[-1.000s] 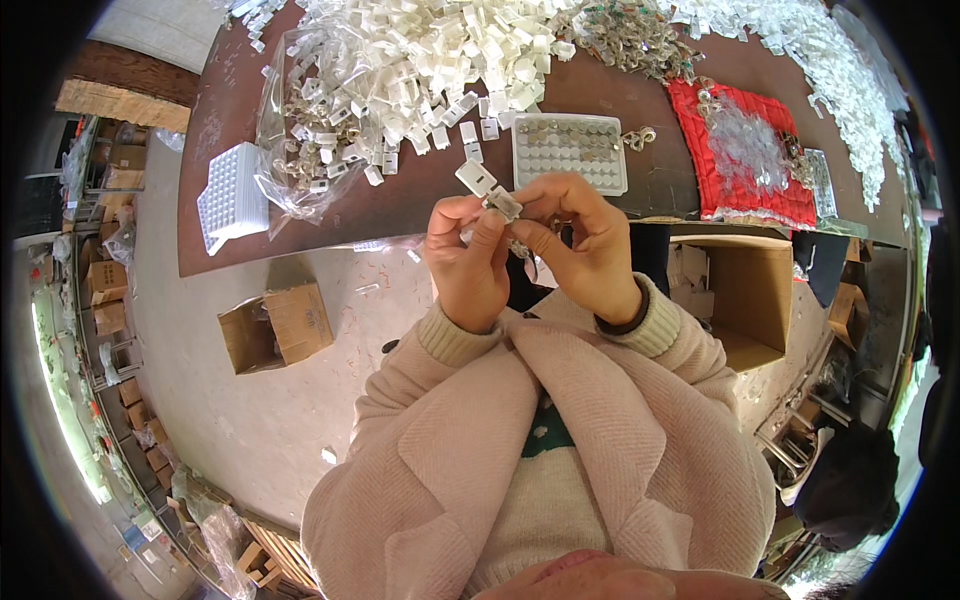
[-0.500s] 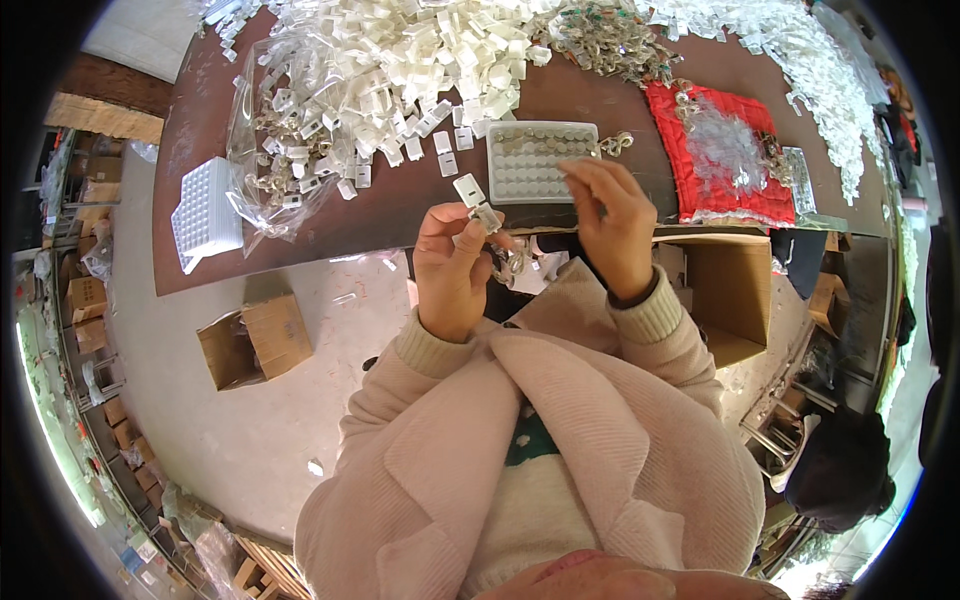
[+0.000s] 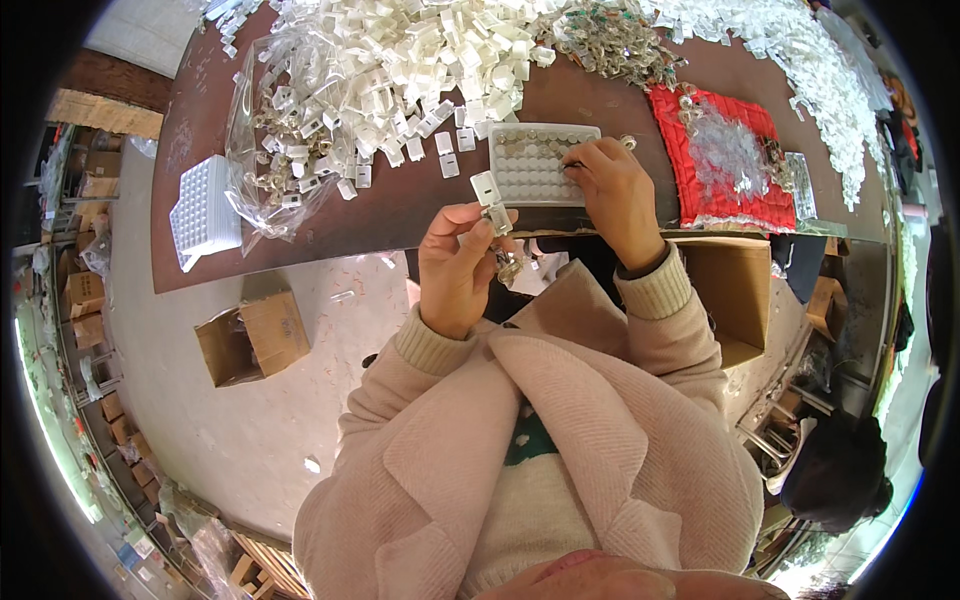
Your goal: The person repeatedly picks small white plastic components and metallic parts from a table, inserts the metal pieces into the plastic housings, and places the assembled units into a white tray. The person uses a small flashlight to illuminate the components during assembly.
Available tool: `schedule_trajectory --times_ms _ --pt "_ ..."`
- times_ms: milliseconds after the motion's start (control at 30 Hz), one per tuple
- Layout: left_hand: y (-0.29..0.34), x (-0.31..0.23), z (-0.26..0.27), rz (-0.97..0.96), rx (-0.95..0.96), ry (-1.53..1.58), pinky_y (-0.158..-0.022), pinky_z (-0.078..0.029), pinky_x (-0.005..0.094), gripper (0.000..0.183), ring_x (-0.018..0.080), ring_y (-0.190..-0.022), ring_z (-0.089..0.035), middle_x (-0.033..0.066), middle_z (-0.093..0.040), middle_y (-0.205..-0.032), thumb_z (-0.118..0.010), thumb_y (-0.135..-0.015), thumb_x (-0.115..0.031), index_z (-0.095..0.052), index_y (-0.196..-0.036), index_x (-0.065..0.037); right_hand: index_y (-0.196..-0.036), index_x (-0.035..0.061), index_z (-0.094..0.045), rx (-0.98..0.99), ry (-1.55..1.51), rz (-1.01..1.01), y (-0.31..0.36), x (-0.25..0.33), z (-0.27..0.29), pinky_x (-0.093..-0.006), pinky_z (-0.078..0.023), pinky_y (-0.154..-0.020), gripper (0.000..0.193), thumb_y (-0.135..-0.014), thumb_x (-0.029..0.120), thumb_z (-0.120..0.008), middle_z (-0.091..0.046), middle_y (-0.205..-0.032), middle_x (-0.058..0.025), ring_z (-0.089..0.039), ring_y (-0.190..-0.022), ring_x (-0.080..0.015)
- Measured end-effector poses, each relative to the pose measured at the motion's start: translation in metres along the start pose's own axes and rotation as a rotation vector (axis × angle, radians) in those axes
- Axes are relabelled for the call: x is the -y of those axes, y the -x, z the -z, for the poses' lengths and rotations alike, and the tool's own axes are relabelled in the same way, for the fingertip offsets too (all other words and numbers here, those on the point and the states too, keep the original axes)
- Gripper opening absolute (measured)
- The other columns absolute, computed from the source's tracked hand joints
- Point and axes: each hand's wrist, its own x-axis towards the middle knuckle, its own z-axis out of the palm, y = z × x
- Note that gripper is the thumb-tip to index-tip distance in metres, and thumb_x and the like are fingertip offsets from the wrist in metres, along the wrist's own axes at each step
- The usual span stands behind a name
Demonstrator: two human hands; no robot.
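Near the table's front edge, my left hand (image 3: 457, 268) pinches a small white plastic card (image 3: 485, 188) with a clear lower part between thumb and fingers. Some shiny metallic pieces (image 3: 510, 266) hang beside that hand's fingers. My right hand (image 3: 617, 200) reaches over the right side of a white tray (image 3: 494, 190) with rows of small cups. Its thumb and forefinger are closed together at the cups; whatever they hold is too small to make out. Round metallic pieces sit in the tray's far rows.
A heap of white plastic pieces (image 3: 420, 60) covers the far left table, beside a clear plastic bag (image 3: 245, 130). Stacked white trays (image 3: 207, 215) stand left. Metallic pieces (image 3: 610, 45) lie behind; a red cloth (image 3: 680, 175) lies right. Open cardboard boxes (image 3: 278, 330) sit below.
My right hand has moved down and in over the tray, its fingertips now at the cups. My left hand has shifted slightly right, still holding the white card.
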Motion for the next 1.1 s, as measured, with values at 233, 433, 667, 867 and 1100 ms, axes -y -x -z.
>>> schedule_trajectory --times_ms 233,433,667,867,1100 --pt "0.001 0.003 -0.007 -0.051 -0.016 -0.020 -0.041 -0.036 0.0169 0.014 0.0136 -0.076 -0.070 0.0158 -0.071 -0.106 -0.060 -0.099 -0.003 -0.061 -0.113 -0.006 -0.098 0.0060 -0.068 -0.072 -0.387 0.145 0.007 0.043 0.017 -0.0375 -0.053 -0.070 0.018 -0.081 -0.002 -0.070 -0.063 -0.092 -0.0115 -0.065 -0.082 -0.0301" --pt "0.003 0.002 -0.009 -0.080 0.047 -0.094 -0.041 -0.036 0.0172 0.016 0.0102 -0.069 -0.067 0.0121 -0.071 -0.101 -0.062 -0.098 0.000 -0.062 -0.113 -0.003 -0.101 0.0035 -0.069 -0.031 -0.471 0.172 0.019 0.072 0.022 -0.0315 -0.053 -0.062 0.021 -0.082 -0.005 -0.070 -0.062 -0.092 -0.0102 -0.065 -0.072 -0.0233" --pt "0.004 -0.004 -0.012 0.021 0.066 -0.005 -0.048 -0.043 0.0172 0.016 0.0124 -0.074 -0.066 0.0105 -0.069 -0.098 -0.063 -0.098 -0.004 -0.062 -0.114 -0.001 -0.102 0.0030 -0.069 -0.085 -0.516 0.149 0.019 0.075 0.020 -0.0331 -0.054 -0.065 0.024 -0.079 -0.006 -0.071 -0.064 -0.095 -0.0107 -0.066 -0.077 -0.0250" --pt "0.004 -0.004 -0.010 0.124 0.052 0.042 -0.059 -0.051 0.0221 0.017 0.0162 -0.076 -0.067 0.0086 -0.067 -0.098 -0.064 -0.097 -0.005 -0.061 -0.114 -0.001 -0.103 0.0045 -0.070 -0.034 -0.525 0.223 0.017 0.068 0.016 -0.0360 -0.054 -0.069 0.027 -0.078 -0.006 -0.071 -0.066 -0.090 -0.0106 -0.066 -0.081 -0.0280" --pt "-0.002 -0.001 -0.007 0.118 -0.044 -0.015 -0.059 -0.051 0.0207 0.015 0.0142 -0.074 -0.066 0.0140 -0.070 -0.103 -0.062 -0.098 -0.005 -0.061 -0.113 -0.001 -0.100 0.0050 -0.073 -0.263 -0.236 0.056 0.022 0.032 0.008 -0.0367 -0.053 -0.070 0.023 -0.079 -0.005 -0.071 -0.068 -0.089 -0.0098 -0.065 -0.080 -0.0280"
